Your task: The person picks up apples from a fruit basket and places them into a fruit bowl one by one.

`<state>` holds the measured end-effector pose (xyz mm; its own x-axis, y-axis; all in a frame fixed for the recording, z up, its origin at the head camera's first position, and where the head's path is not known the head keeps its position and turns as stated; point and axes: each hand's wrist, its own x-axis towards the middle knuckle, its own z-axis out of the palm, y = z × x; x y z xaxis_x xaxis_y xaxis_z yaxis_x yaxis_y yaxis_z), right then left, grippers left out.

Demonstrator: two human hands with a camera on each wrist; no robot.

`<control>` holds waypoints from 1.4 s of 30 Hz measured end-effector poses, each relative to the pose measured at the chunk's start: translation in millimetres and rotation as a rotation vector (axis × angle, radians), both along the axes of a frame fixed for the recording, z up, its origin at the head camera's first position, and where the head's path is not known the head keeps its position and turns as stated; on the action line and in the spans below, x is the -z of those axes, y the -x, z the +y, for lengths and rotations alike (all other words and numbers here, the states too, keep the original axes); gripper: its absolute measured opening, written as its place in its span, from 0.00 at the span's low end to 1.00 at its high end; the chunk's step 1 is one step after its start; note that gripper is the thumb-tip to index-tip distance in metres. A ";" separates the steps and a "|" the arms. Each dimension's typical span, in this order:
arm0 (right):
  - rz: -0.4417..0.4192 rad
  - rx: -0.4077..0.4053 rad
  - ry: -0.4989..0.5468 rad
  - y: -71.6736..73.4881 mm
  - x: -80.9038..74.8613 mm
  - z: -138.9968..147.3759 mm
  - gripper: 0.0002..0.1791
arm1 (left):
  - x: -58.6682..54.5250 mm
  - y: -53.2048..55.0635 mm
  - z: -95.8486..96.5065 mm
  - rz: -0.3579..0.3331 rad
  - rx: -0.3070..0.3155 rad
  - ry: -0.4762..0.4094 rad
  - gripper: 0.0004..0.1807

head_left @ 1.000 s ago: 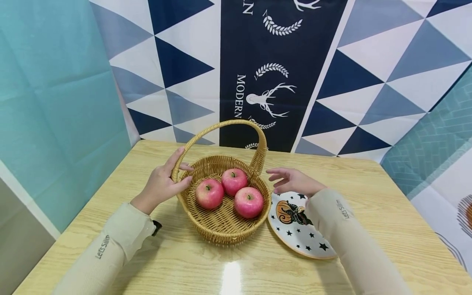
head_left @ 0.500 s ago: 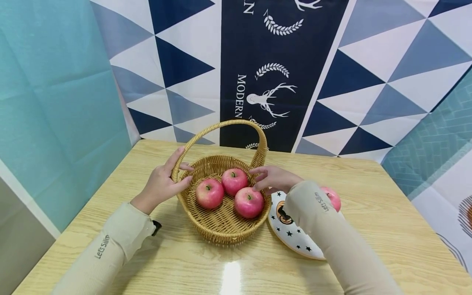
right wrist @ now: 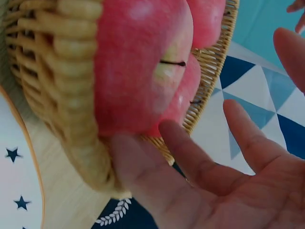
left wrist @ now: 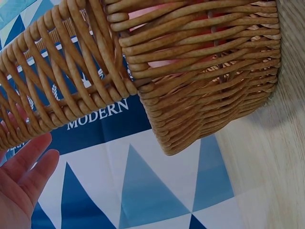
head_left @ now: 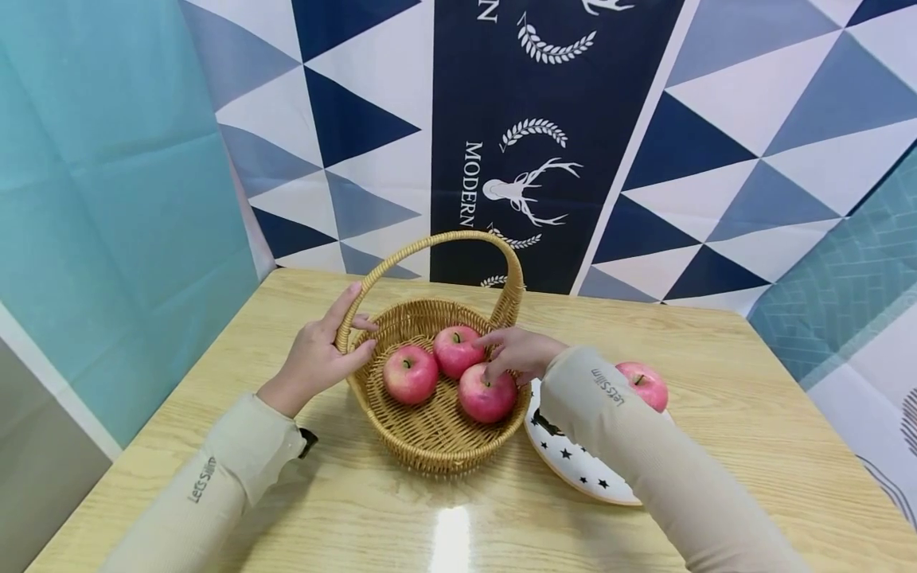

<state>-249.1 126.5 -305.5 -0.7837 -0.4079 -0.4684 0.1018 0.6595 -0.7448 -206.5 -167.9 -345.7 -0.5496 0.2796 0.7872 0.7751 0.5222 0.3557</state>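
Golden-brown wicker takes the middle of the head view: a basket (head_left: 430,461) standing upright on a pale wood counter (head_left: 344,509), its tall handle (head_left: 510,294) looping up over it. Three pinkish-red apples are inside, stems up and bunched close: the left apple (head_left: 411,376), the back apple (head_left: 454,354) and the front-right apple (head_left: 484,398).

The left hand (head_left: 311,358), left of centre, is at the left foot of that handle. Its fingers (left wrist: 31,152) look relaxed and fairly straight, some on the far side of the wicker, with the thumb pointing in toward the rim. So more of a loose touch than a clench, tbh.

The right hand (head_left: 526,352) is over the basket's right rim, fingers apart and relaxed. From the head camera they overlap the back apple and the front-right apple; the right wrist view shows them spread out right beside the fruit, though it's hard to tell if skin actually meets apple.

Right of centre there's a white plate (head_left: 583,477) with black stars and an orange edge, partly under the right sleeve (head_left: 623,422). A fourth apple (head_left: 643,386) is at its upper right, bottom hidden by the sleeve. Backdrop's a blue-and-white triangle cloth (head_left: 365,119) up top, plus a teal sheet (head_left: 129,199) upper left.
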 end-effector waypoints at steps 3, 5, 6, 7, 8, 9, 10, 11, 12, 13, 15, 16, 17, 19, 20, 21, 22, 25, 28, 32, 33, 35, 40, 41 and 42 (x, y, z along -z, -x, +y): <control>-0.026 0.022 -0.001 1.0 4.9 -4.0 0.43 | 1.2 -0.7 0.2 -0.001 -0.002 -0.001 0.54; -0.039 0.059 -0.016 1.7 8.0 -5.7 0.45 | 1.8 -0.6 0.5 0.004 -0.004 0.004 0.53; -0.049 0.076 -0.025 1.9 9.7 -6.4 0.45 | 2.1 -0.6 0.6 0.006 -0.004 0.006 0.54; -0.057 0.089 -0.037 1.8 11.5 -7.1 0.45 | 2.6 -0.6 0.7 0.007 0.001 0.007 0.54; -0.062 0.091 -0.053 1.4 13.1 -7.9 0.45 | 3.1 -0.7 0.5 0.007 0.002 0.006 0.54; -0.068 0.089 -0.063 1.0 15.2 -8.7 0.44 | 3.6 -0.9 0.3 0.007 0.003 0.004 0.55; -0.075 0.080 -0.073 0.3 17.1 -9.6 0.44 | 4.1 -1.0 0.0 0.008 0.005 0.002 0.55; -0.083 0.069 -0.080 -0.3 19.1 -10.4 0.43 | 4.6 -1.1 -0.3 0.007 0.009 -0.002 0.56; -0.090 0.056 -0.082 -1.1 20.6 -11.1 0.43 | 5.1 -1.0 -0.6 0.008 0.011 -0.004 0.56; -0.089 0.046 -0.091 -1.8 22.0 -11.7 0.43 | 5.3 -0.9 -0.8 0.011 0.012 -0.004 0.56; -0.091 0.029 -0.095 -2.6 23.2 -12.6 0.42 | 5.2 -0.2 -1.0 0.013 0.004 -0.001 0.55; -0.090 0.023 -0.096 -2.9 23.5 -13.1 0.43 | 5.1 0.3 -1.1 0.014 0.003 0.000 0.55; -0.084 0.016 -0.102 -3.0 23.9 -13.8 0.43 | 5.0 0.8 -1.1 0.014 0.001 0.000 0.54; -0.067 -0.015 -0.118 -3.9 24.8 -15.9 0.43 | 4.1 1.2 -1.0 0.016 -0.004 0.001 0.54; -0.064 -0.037 -0.125 -4.7 25.7 -17.2 0.44 | 4.0 1.6 -1.0 0.017 -0.006 0.000 0.53; -0.062 -0.056 -0.133 -5.4 26.8 -18.7 0.45 | 4.0 1.9 -1.1 0.018 -0.005 -0.001 0.54; -0.056 -0.078 -0.148 -5.9 28.3 -20.1 0.46 | 4.1 2.1 -1.0 0.020 -0.002 0.000 0.54; -0.065 -0.123 -0.174 -7.8 31.7 -23.1 0.49 | 4.2 2.7 -0.5 0.022 -0.002 0.008 0.55; -0.053 -0.133 -0.190 -8.2 32.9 -24.3 0.49 | 4.1 3.9 -0.4 0.021 0.005 0.010 0.56; -0.035 -0.128 -0.178 -6.7 31.3 -24.2 0.43 | 1.5 4.8 -1.5 0.028 0.002 0.014 0.54; -0.035 -0.130 -0.176 -5.9 30.2 -23.8 0.42 | 1.0 5.1 -1.9 0.028 0.000 0.016 0.54; -0.033 -0.143 -0.178 -4.6 27.1 -22.8 0.41 | -0.1 5.0 -2.5 0.024 -0.004 0.021 0.53; -0.051 -0.171 -0.174 -0.3 17.6 -19.0 0.43 | -1.0 3.1 -2.5 -0.017 -0.023 0.022 0.51; -0.056 -0.172 -0.171 0.7 15.9 -18.1 0.44 | -1.1 2.7 -2.5 -0.024 -0.028 0.023 0.51; -0.060 -0.170 -0.167 1.7 14.3 -17.2 0.44 | -1.4 2.4 -2.3 -0.022 -0.029 0.022 0.51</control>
